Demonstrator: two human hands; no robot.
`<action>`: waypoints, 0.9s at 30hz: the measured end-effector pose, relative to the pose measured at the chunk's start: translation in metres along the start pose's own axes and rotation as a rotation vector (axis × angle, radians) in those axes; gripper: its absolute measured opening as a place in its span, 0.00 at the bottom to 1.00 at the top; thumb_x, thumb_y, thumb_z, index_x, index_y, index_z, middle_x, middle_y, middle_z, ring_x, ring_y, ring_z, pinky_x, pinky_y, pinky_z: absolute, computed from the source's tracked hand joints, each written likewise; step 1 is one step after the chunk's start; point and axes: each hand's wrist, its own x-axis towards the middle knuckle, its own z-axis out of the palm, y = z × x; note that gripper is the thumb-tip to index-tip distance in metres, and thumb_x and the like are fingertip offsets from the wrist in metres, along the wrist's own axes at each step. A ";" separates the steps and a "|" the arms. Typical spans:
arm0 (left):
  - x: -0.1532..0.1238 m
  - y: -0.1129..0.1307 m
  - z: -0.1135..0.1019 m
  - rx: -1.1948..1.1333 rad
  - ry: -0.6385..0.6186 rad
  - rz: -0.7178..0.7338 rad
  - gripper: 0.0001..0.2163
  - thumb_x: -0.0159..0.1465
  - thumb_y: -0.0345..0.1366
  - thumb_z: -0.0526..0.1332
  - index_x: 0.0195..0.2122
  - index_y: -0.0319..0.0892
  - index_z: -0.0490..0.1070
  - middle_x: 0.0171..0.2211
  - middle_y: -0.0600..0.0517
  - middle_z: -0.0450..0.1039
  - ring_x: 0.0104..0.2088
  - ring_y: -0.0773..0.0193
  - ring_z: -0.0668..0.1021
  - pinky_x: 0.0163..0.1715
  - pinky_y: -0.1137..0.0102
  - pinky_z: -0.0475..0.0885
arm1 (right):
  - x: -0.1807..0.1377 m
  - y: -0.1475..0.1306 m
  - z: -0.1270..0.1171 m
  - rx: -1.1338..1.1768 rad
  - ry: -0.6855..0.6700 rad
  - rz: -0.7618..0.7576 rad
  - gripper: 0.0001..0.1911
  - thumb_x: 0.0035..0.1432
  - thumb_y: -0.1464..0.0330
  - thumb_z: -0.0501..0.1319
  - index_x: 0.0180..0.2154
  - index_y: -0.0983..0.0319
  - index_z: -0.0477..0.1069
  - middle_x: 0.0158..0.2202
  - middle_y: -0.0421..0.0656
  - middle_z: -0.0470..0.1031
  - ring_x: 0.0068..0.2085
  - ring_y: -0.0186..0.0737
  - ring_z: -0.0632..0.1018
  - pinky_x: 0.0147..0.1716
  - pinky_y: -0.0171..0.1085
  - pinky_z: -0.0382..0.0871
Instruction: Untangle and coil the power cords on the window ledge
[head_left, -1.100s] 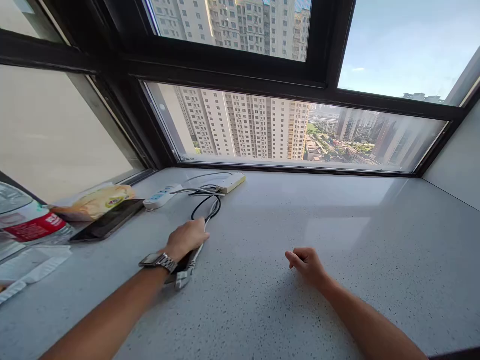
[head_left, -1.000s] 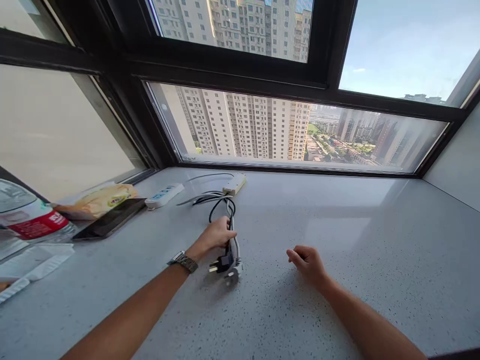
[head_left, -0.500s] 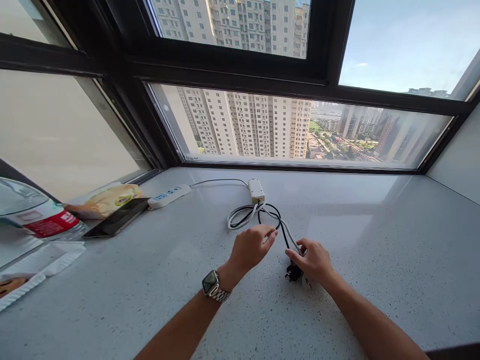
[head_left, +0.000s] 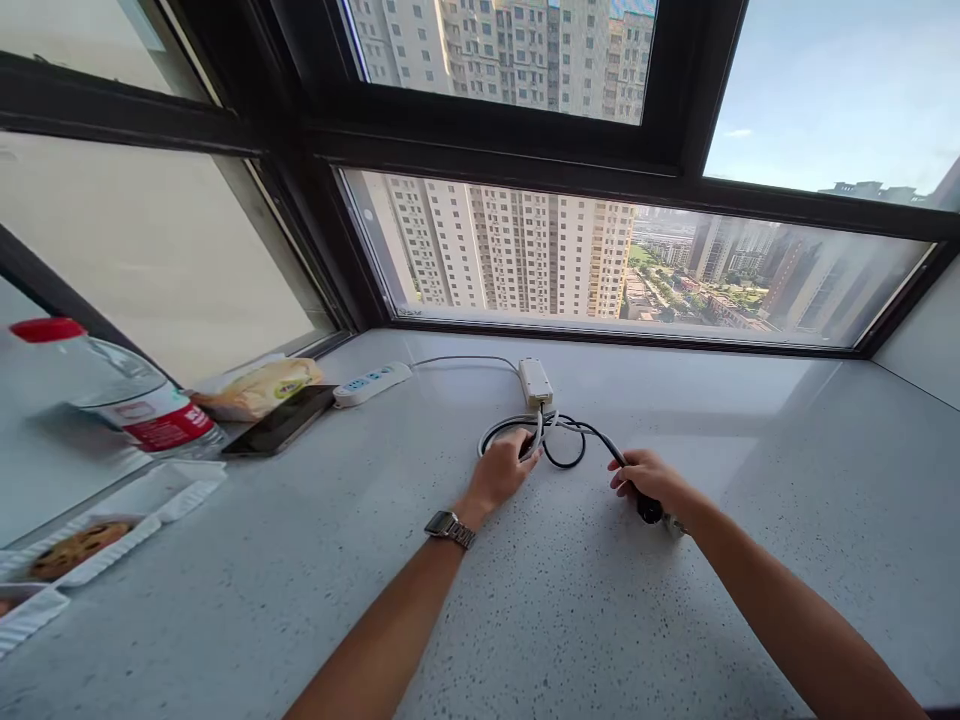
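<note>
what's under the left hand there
Loops of grey and black cables show beyond the left hand, with the speckled countertop around it. The stretch beneath its palm and fingers is covered, so how the cables run there cannot be seen.

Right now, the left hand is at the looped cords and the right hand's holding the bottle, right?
Not the bottle: the head view shows the right hand holding the cords near the black plug. The left hand is at the looped cords.
</note>
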 end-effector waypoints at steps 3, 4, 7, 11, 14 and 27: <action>-0.008 0.000 0.002 -0.151 0.066 0.031 0.18 0.60 0.51 0.54 0.34 0.40 0.69 0.28 0.50 0.74 0.28 0.62 0.75 0.25 0.71 0.64 | -0.002 0.007 -0.014 0.269 -0.026 -0.018 0.12 0.56 0.69 0.54 0.43 0.63 0.68 0.23 0.36 0.65 0.20 0.29 0.66 0.22 0.31 0.62; -0.010 0.001 0.002 -0.186 0.095 0.045 0.18 0.59 0.53 0.55 0.33 0.40 0.68 0.27 0.51 0.72 0.27 0.63 0.73 0.25 0.72 0.63 | -0.003 0.010 -0.015 0.270 -0.024 -0.042 0.13 0.58 0.66 0.54 0.43 0.63 0.68 0.21 0.35 0.62 0.18 0.29 0.63 0.20 0.31 0.59; -0.013 0.003 0.003 -0.238 0.144 0.094 0.19 0.58 0.53 0.56 0.30 0.40 0.67 0.23 0.54 0.69 0.23 0.66 0.70 0.24 0.73 0.62 | -0.003 0.012 -0.010 -0.012 0.001 -0.131 0.20 0.63 0.57 0.48 0.39 0.64 0.72 0.19 0.35 0.59 0.18 0.29 0.60 0.19 0.31 0.54; -0.017 0.007 0.005 -0.171 0.166 0.128 0.16 0.59 0.50 0.57 0.31 0.40 0.67 0.19 0.56 0.67 0.21 0.66 0.70 0.24 0.73 0.62 | -0.005 -0.002 0.000 -0.470 0.018 -0.144 0.25 0.65 0.56 0.45 0.30 0.63 0.74 0.24 0.44 0.70 0.23 0.35 0.68 0.23 0.33 0.57; -0.022 0.014 0.006 -0.098 0.161 0.136 0.14 0.59 0.47 0.56 0.34 0.40 0.68 0.19 0.55 0.68 0.22 0.64 0.72 0.24 0.72 0.61 | -0.009 -0.026 0.005 -0.736 0.045 -0.106 0.25 0.65 0.58 0.46 0.28 0.62 0.75 0.28 0.49 0.76 0.25 0.39 0.73 0.23 0.35 0.59; -0.037 0.036 0.005 -0.298 -0.057 0.358 0.16 0.60 0.37 0.54 0.49 0.40 0.65 0.34 0.49 0.73 0.33 0.61 0.73 0.34 0.70 0.67 | 0.040 -0.063 0.067 -0.906 0.141 -0.239 0.12 0.61 0.67 0.54 0.42 0.59 0.74 0.41 0.51 0.77 0.39 0.45 0.79 0.31 0.36 0.65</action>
